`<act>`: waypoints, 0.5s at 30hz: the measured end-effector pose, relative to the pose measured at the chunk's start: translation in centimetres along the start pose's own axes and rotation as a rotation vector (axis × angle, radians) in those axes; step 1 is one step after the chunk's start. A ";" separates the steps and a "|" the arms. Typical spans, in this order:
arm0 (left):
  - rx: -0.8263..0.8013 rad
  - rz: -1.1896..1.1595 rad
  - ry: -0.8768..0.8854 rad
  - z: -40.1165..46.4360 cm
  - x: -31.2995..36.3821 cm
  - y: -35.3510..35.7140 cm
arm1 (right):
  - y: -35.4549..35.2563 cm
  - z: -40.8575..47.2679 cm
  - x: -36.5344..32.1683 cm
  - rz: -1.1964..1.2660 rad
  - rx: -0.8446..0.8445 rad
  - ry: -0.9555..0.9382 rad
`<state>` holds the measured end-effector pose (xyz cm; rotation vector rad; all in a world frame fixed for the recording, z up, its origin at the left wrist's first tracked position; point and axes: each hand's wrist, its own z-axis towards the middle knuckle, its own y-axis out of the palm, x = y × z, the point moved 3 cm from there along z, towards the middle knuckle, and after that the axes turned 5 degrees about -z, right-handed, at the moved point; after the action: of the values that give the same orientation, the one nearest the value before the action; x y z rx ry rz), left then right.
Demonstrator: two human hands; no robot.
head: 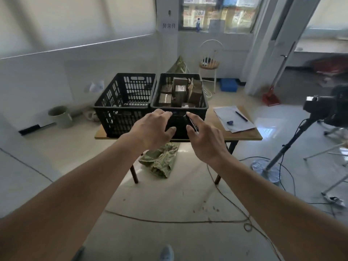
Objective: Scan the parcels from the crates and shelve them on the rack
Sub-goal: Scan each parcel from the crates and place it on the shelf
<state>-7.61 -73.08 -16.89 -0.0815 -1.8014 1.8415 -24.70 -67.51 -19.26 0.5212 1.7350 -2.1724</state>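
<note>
Two black plastic crates stand side by side on a small wooden table (244,135). The left crate (113,110) looks almost empty. The right crate (205,107) holds several brown taped parcels (179,91). My left hand (152,129) reaches forward in front of the right crate with its fingers spread and nothing in it. My right hand (205,140) holds a slim dark device, probably the scanner (191,121), between thumb and fingers, just in front of the same crate. No rack is in view.
Papers with a pen (234,117) lie on the table's right part. A green sack (161,161) lies under the table. Cables run across the floor. A camera on a tripod (293,136) stands at the right, a stool (209,65) behind the crates, a bin (60,115) at the left.
</note>
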 end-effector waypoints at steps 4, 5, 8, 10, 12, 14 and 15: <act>-0.019 -0.025 0.031 9.4 -1.8 1.9 | 2.2 8.1 3.2 -0.031 -0.022 0.075; -0.037 -0.028 0.032 11.6 -2.3 2.3 | 2.7 9.9 3.9 -0.033 -0.031 0.095; -0.075 -0.024 0.045 17.8 -3.6 3.5 | 3.6 15.0 6.1 -0.035 -0.019 0.114; -0.095 -0.024 0.052 21.6 -4.2 4.2 | 4.0 18.1 7.8 -0.033 -0.015 0.135; -0.115 -0.020 0.057 25.0 -4.2 4.8 | 4.1 21.0 9.5 -0.026 -0.031 0.164; -0.133 -0.007 0.065 28.5 -3.9 5.5 | 4.1 23.9 11.3 -0.028 -0.039 0.184; -0.139 -0.008 0.068 30.2 -3.6 5.9 | 4.1 25.3 12.3 -0.026 -0.040 0.190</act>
<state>-19.12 -101.60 -20.75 -0.1872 -1.8775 1.6858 -35.91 -93.29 -23.45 0.7197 1.8875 -2.1614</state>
